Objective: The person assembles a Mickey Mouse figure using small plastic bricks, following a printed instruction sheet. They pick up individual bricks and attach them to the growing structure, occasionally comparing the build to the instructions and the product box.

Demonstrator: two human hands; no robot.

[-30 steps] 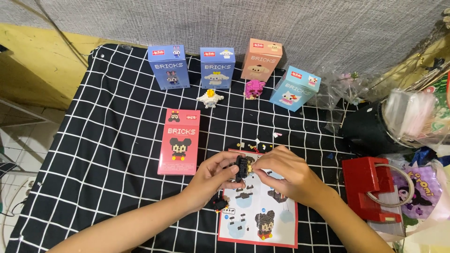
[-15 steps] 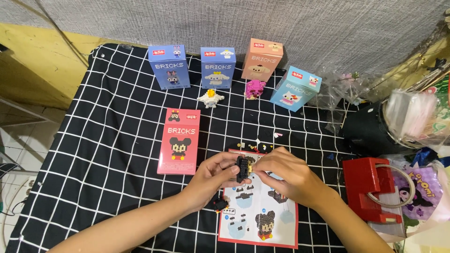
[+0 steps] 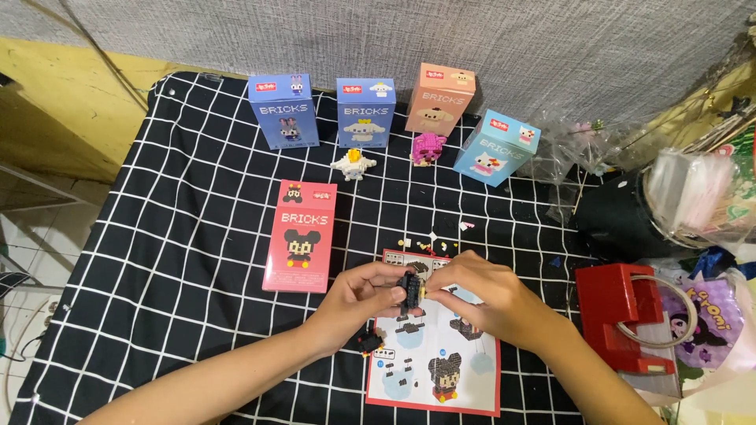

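A black white-gridded cloth (image 3: 157,236) is covering the table; a grey textured wall (image 3: 472,39) is running behind, pale floor tiles (image 3: 24,236) showing left.

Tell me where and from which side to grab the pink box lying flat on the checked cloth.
Grip the pink box across its two long side edges, coming straight down from above. It lies flat, face up, with bare checked cloth on its left and right, so fingers likely fit there; its thin profile offers little else.

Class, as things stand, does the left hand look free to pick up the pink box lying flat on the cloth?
Probably not at once: the left hand pinches the small black brick figure together with the right hand. The pink box lies close beside it, uncovered.
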